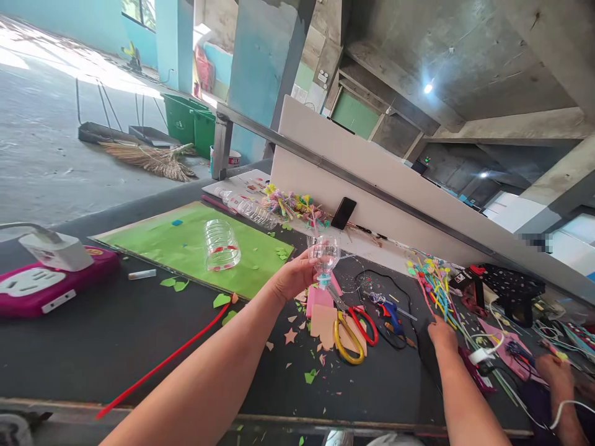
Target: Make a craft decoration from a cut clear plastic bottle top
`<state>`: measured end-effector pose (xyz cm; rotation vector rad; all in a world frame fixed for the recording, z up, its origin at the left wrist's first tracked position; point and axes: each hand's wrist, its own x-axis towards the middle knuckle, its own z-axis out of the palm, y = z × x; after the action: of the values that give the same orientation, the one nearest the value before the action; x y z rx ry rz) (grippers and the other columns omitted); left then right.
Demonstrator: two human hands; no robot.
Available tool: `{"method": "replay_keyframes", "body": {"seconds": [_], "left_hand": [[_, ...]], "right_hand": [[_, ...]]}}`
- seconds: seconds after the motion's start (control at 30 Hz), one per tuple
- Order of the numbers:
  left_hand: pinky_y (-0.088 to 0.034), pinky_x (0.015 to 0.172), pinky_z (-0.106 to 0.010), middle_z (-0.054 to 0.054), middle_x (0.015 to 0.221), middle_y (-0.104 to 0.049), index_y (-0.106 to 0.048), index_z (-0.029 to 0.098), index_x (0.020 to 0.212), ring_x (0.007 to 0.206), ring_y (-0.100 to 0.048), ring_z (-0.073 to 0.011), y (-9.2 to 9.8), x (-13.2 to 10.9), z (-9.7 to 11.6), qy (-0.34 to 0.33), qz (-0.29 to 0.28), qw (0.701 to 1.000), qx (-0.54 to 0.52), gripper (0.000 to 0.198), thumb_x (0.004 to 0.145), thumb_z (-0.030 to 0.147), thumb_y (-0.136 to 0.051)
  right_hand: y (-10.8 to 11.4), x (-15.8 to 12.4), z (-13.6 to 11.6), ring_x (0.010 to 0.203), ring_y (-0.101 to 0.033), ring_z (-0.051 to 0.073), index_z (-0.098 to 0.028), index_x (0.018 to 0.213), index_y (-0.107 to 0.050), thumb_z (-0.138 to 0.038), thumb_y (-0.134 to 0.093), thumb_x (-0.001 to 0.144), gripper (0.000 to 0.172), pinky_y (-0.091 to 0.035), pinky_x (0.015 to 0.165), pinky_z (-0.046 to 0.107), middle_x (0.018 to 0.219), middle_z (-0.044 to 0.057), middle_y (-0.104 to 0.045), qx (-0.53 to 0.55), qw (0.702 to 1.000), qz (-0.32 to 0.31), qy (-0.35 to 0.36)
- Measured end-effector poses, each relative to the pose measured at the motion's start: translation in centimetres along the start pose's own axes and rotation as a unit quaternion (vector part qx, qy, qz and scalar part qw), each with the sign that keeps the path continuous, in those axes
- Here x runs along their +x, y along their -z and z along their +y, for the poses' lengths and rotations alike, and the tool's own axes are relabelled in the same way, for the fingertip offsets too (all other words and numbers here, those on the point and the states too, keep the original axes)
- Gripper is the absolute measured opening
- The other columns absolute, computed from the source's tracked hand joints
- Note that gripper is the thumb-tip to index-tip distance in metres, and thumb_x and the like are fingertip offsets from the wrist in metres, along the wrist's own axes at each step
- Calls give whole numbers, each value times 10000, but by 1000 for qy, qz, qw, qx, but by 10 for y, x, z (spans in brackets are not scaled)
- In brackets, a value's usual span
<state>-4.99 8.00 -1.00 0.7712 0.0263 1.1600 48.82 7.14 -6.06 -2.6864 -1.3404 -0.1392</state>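
— Concrete beams and teal pillars frame a dark worktable point(116, 334). What is in hand?

— The left hand point(290, 279) is closed around a clear bottle top point(325, 255), held above the table, neck down; a small blue bit shows at its lower end. It is see-through and ribbed.

— And the right hand point(441, 334)?

— It rests flat on the table beside a bundle of coloured pipe cleaners point(437, 288), fingers spread, holding nothing. Another person's hand point(555, 371) lies at the right edge among wires.

— Any writing to read?

— None legible. A cut bottle point(222, 244) lying on a green sheet point(186, 241) carries a red label band, too small to read.

— What else lies about?

— Yellow scissors point(348, 341) and red scissors point(365, 325) lie just beside each other on peach paper below the bottle top. A red pipe cleaner point(167, 359) runs across the table. A magenta power strip point(41, 285) sits at left, a phone point(344, 212) leans on the white wall, and green bins point(190, 121) stand beyond on the floor; their contents cannot be seen.
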Motion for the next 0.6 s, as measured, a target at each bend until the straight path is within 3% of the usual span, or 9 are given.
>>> {"method": "replay_keyframes", "body": {"seconds": [0.2, 0.3, 0.6], "left_hand": [[-435, 769, -290, -104, 1179, -659, -510, 244, 1378, 926, -645, -205, 1, 3, -3, -1, -35, 998, 49, 763, 675, 151, -789], [-437, 879, -336, -91, 1176, -650, -524, 258, 1360, 1020, -631, -231, 0, 6, -8, -22, -26, 996, 85, 790, 641, 103, -811], [-486, 804, -311, -82, 1253, -575, -478, 325, 1407, 925, -629, -187, 1, 9, -18, -58, 3, 982, 178, 895, 618, 119, -846]], "right_hand": [[2, -1, -1, 1049, -637, 227, -194, 1244, -584, -327, -582, 958, 316, -549, 888, 438, 1261, 97, -609, 1, 1000, -10, -10], [3, -1, -3, 1048, -638, 226, -195, 1239, -587, -327, -581, 959, 310, -549, 887, 434, 1257, 95, -612, 2, 1000, -12, -12], [6, -4, -3, 1042, -640, 225, -193, 1241, -585, -328, -580, 959, 313, -550, 883, 433, 1253, 95, -613, 9, 1000, -16, -13]]}}
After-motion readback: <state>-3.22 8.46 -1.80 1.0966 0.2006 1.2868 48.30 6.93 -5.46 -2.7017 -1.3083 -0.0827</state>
